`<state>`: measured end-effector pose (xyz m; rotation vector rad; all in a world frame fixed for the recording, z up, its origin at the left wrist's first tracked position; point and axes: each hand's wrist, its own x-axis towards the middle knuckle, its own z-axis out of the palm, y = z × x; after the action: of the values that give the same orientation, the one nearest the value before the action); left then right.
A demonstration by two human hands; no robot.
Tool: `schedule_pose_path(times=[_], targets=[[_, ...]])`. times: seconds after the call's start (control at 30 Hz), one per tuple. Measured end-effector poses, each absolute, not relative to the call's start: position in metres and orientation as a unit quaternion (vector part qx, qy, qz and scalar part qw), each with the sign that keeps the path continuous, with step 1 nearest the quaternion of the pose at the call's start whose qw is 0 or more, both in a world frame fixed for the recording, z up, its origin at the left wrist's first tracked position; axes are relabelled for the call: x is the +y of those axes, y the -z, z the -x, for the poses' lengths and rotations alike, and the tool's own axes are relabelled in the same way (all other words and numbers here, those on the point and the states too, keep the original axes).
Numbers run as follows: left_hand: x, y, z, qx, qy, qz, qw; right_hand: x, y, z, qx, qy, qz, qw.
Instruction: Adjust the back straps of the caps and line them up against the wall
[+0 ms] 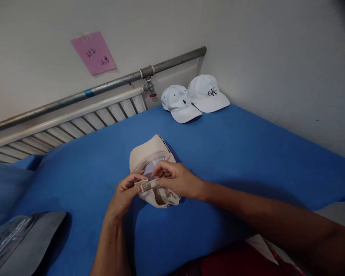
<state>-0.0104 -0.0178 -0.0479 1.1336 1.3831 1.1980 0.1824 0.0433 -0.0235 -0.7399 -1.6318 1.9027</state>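
Observation:
A beige baseball cap (149, 151) lies on the blue-covered surface with its underside up and its brim pointing away from me. My left hand (129, 189) pinches the back strap beside its small metal buckle (145, 186), thumb on top. On the other side of the buckle, my right hand (175, 178) grips the same strap between thumb and curled fingers. Below the strap the cap's rear opening shows, and the fabric around it is crumpled. Part of the inside of the cap is hidden behind my fingers.
Two white caps, one with a small dark logo (178, 101) and one with black letters (208, 92), sit near the wall. A dark grey cap (25, 237) lies at lower left. Along the wall run a metal pipe (115, 85) and a white radiator (74, 124); pink paper (93, 53) hangs above.

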Motion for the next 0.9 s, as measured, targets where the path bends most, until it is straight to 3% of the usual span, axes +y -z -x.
schedule_pose_path(times=[0.13,0.33,0.9], targets=[[-0.018,0.048,0.01,0.552,-0.459,-0.493,0.491,0.043,0.025,-0.182,-0.599,-0.721,0.244,0.248],[-0.018,0.048,0.009,0.556,-0.48,-0.481,0.479,0.045,0.021,-0.184,-0.647,-0.658,0.263,0.281],[-0.018,0.05,0.003,0.525,-0.462,-0.471,0.538,0.045,0.011,-0.186,-0.62,-0.703,0.257,0.235]])
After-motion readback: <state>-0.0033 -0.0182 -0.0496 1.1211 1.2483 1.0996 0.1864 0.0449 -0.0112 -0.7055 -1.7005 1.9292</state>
